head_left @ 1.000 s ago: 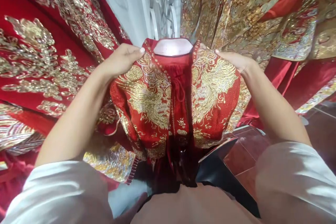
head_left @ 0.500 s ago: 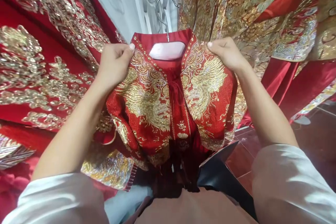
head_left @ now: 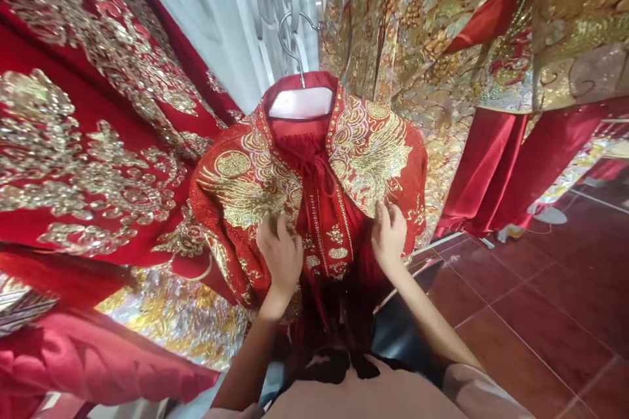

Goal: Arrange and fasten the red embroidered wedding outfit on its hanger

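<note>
A short red jacket (head_left: 236,186) with gold phoenix-like embroidery hangs, its front parted, over a red inner garment (head_left: 328,229) with a tied cord at the neck. The white top of a hanger (head_left: 302,103) shows inside the collar, its metal hook above. My left hand (head_left: 280,254), slightly blurred, has its fingers bent onto the jacket's left front panel. Closed at the edge of the right front panel is my right hand (head_left: 390,236). The fingertips of both hands are partly hidden against the cloth.
Red garments with sequined embroidery (head_left: 113,177) hang close on the left. Gold-patterned garments (head_left: 437,19) fill the right side. White curtain-like material (head_left: 196,13) is behind the hanger. Dark red floor tiles (head_left: 531,314) show at lower right, and a dark surface (head_left: 405,334) sits below the jacket.
Both hands have left the jacket's shoulders and come down and inward to its front panels. The shoulders now slope down loosely. The view has shifted slightly.
</note>
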### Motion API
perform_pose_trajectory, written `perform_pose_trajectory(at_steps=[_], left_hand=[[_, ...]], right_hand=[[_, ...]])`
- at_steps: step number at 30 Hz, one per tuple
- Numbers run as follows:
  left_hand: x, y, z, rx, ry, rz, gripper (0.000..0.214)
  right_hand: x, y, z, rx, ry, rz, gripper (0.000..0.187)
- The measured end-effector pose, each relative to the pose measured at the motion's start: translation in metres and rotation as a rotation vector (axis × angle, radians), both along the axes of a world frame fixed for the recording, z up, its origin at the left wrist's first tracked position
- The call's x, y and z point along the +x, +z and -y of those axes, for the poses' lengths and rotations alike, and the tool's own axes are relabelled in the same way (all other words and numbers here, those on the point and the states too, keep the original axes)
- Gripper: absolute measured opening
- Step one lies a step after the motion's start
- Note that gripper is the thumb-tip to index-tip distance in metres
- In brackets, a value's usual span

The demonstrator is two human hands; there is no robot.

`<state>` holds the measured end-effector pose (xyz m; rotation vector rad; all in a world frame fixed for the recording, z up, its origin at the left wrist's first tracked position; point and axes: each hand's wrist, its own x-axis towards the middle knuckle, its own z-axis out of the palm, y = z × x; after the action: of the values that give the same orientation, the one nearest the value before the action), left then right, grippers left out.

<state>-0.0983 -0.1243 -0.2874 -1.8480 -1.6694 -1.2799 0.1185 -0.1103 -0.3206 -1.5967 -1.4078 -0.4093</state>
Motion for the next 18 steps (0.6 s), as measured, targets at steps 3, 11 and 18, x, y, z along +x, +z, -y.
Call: perform_pose_trajectory(at_steps=[3,11,18], left_hand=[[-0.012,0.007,0.011,-0.11,-0.072,0.108,0.038],[0.037,0.048,0.108,0.005,-0.309,0.07,0.04],[0.049,-0.012,0.009,-0.414,-0.187,0.108,0.049]], right_hand=[[0.015,0.016,0.005,0.004,0.04,-0.162,0.025],[-0.058,0.107,0.11,0.244,0.623,-0.346,0.017],[-0.082,0.029,0.021,-0.135,0.389,-0.225,0.035]])
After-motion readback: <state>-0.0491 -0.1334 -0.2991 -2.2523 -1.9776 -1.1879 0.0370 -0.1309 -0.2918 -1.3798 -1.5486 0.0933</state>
